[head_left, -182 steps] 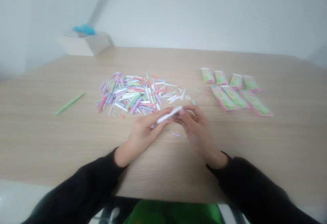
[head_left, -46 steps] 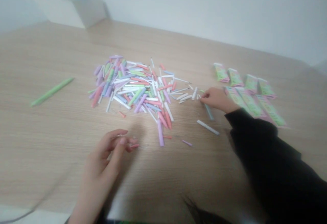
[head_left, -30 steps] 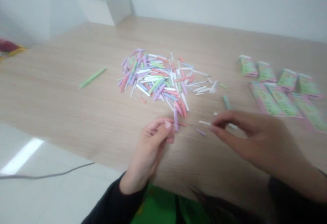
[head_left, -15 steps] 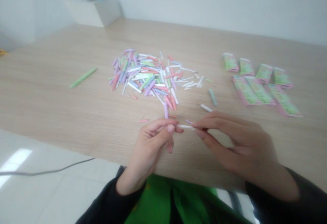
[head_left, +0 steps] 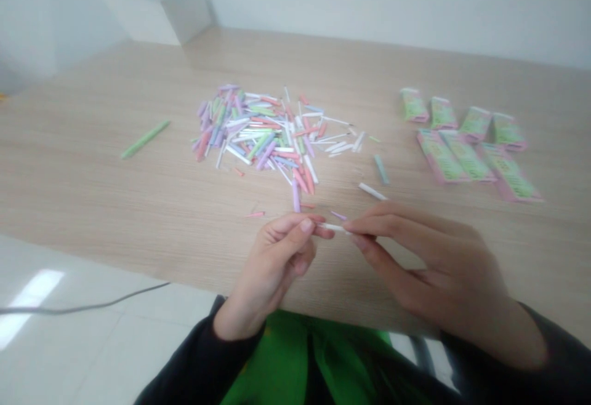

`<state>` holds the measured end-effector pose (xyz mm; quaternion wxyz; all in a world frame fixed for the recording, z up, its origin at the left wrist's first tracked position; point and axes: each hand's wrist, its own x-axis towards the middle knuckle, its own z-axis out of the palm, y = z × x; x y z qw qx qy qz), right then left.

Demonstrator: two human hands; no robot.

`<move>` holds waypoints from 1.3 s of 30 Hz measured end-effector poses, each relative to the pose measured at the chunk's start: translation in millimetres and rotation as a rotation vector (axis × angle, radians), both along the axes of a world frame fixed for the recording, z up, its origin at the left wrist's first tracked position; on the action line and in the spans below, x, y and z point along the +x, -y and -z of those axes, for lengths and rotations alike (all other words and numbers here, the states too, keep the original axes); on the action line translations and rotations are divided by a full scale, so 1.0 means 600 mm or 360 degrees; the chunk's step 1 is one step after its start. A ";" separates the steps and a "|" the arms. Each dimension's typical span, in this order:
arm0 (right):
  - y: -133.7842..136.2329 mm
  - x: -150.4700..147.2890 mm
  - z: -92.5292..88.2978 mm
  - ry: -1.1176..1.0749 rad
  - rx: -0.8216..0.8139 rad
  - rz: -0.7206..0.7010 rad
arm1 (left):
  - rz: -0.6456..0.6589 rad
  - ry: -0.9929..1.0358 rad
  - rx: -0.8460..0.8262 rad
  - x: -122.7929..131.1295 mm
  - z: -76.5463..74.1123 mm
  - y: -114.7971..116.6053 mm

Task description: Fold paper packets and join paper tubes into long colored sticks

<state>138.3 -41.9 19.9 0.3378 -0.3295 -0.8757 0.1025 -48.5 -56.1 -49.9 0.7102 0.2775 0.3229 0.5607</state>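
Observation:
A thin white paper stick (head_left: 332, 228) lies between my hands, held at both ends by the fingertips. My left hand (head_left: 272, 263) pinches one end and my right hand (head_left: 429, 263) pinches the other, just above the table's front edge. Beyond them lies a loose pile of pastel paper sticks (head_left: 258, 134) in pink, lilac, green and white. A white stick (head_left: 372, 191), a teal stick (head_left: 381, 169) and a small lilac piece (head_left: 338, 215) rest close to my fingers.
Several pink-edged green printed packets (head_left: 466, 143) lie at the right of the wooden table (head_left: 92, 97). A long green stick (head_left: 145, 139) lies to the left. A white box (head_left: 157, 14) stands at the back, and a cable (head_left: 87, 301) crosses the floor.
Since a second and more ago, my right hand has come back from beside the pile, and both hands have met on the white stick. In the last half second they barely move.

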 end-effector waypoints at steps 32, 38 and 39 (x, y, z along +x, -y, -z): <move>0.008 0.058 0.057 -0.0260 -0.0766 0.0129 | 0.0158 -0.1107 0.0693 0.039 0.006 0.001; 0.015 0.098 0.073 -0.0346 -0.0942 0.0247 | 0.0374 -0.1495 0.0779 0.055 0.009 -0.011; 0.017 0.109 0.077 -0.0409 -0.0936 0.0344 | 0.0392 -0.1607 0.0800 0.057 0.005 -0.018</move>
